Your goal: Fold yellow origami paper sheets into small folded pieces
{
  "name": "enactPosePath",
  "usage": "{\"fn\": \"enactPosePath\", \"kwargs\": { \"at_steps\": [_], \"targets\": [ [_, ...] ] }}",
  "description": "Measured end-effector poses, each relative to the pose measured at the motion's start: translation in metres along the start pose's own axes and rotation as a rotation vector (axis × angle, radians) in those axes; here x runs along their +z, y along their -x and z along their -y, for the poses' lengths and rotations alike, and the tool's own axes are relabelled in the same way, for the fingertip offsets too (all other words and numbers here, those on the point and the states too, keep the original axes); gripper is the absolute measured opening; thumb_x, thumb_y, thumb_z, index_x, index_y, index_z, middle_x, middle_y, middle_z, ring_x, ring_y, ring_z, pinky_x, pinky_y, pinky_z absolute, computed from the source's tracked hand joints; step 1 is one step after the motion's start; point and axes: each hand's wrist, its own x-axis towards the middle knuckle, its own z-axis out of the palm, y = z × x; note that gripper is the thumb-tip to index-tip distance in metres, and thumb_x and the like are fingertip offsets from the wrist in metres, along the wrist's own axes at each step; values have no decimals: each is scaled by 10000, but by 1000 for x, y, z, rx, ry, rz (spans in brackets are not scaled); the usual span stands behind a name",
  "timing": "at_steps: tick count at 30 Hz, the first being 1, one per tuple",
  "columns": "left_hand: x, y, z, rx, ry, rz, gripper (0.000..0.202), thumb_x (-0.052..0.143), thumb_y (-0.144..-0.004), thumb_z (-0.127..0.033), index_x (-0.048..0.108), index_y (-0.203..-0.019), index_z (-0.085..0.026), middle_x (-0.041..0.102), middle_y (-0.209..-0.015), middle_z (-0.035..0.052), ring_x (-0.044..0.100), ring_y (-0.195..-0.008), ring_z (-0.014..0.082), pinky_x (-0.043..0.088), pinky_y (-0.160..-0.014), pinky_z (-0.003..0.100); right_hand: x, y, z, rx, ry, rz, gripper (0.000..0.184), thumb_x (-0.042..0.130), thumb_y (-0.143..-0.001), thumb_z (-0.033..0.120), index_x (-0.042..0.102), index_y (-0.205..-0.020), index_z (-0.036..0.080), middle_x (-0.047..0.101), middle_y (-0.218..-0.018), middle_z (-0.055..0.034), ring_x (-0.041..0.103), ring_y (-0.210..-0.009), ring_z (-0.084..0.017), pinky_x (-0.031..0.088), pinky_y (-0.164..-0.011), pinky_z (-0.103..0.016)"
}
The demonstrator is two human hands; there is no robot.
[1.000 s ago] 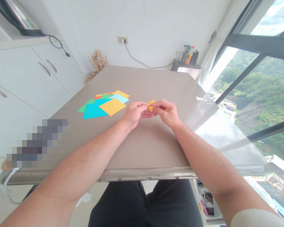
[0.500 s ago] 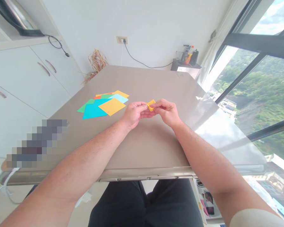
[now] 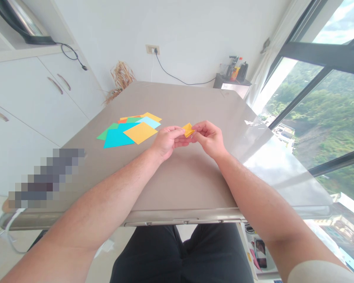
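My left hand and my right hand meet over the middle of the beige table. Both pinch a small folded piece of yellow paper between thumbs and fingertips, a little above the tabletop. Much of the piece is hidden by my fingers. To the left of my left hand lies a loose fan of coloured paper squares: a yellow-orange one on top, then blue, green, pale blue and orange ones.
White cabinets stand along the left. A dried plant sits at the table's far left corner, a wall socket with a black cable behind it. A small stand with bottles is at the back right, a large window on the right.
My right hand has lifted slightly and turned the folded yellow piece, so more of its top face shows. The left hand and the paper squares have stayed put.
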Motion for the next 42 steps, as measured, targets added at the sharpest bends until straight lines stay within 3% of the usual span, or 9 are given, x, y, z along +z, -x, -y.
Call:
{"fn": "enactPosePath", "kwargs": {
  "at_steps": [8,17,24,30,42],
  "targets": [
    [2,2,-3,-27,12,-1,180,776,-746,-311,684,-792,-163,772,-833,79,759,-822,229,572,-862,408,-3,-1,-4,-71,20,-6,78,640,-735,173,685,-763,230,679,-692,30,670,-649,-152,552,-667,-329],
    [1,2,0,-42,23,7,196,794,-749,-306,696,-814,-149,776,-875,89,771,-882,258,574,-842,392,-3,0,0,60,1,24,16,668,-738,226,666,-754,220,713,-699,5,714,-696,-187,595,-743,-378],
    [0,-1,4,57,-63,-45,211,816,-757,-349,746,-847,-173,756,-885,59,734,-826,197,573,-815,362,0,-3,0,159,15,-30,255,805,-720,338,643,-877,219,729,-806,-1,673,-658,-145,577,-646,-316],
    [1,0,5,106,-122,-47,231,844,-736,-358,747,-819,-165,758,-864,64,716,-783,187,577,-814,377,-2,-3,-2,194,156,6,303,821,-746,469,685,-739,199,695,-672,-14,649,-638,-157,521,-623,-307],
    [4,1,5,142,-152,-75,293,887,-695,-385,739,-785,-149,760,-799,75,734,-756,213,588,-830,415,-2,-2,-2,173,161,12,304,800,-764,475,672,-716,203,693,-649,-22,595,-603,-144,461,-568,-288]
  ]
}}
